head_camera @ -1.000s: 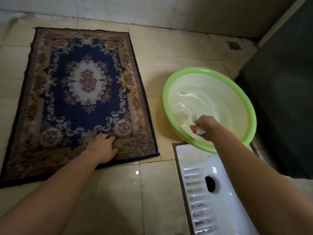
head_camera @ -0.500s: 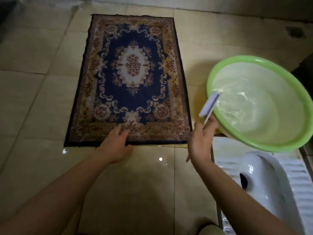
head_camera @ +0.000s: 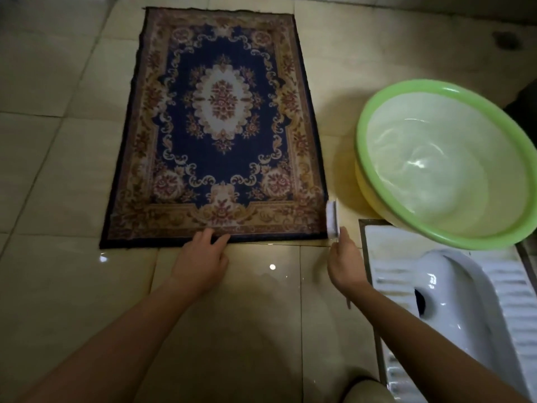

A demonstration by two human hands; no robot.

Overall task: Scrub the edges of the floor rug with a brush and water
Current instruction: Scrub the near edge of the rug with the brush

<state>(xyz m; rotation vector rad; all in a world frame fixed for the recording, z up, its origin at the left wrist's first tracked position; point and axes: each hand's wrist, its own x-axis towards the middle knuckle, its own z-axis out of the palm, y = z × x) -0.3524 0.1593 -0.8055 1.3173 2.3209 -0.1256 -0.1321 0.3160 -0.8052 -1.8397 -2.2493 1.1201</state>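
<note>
1. Rug [head_camera: 220, 126]: lies flat on tiled floor [head_camera: 58, 141], long axis running away from me, near short edge closest to my hands.
2. L hand [head_camera: 200, 258]: fingers relaxed, not clenched, tips resting on the rug's near dark border, approx. mid-edge. Holds nothing.
3. R hand [head_camera: 344, 263]: grasping the brush [head_camera: 332, 218] by its handle. White head points away from me, at the rug's near R corner, against the R edge. Bristle contact w/ rug: cannot tell.
4. Green basin [head_camera: 359, 146]: R of rug, holds water [head_camera: 453, 170]. Near side sits over the squat toilet [head_camera: 453, 286] surround.
</note>
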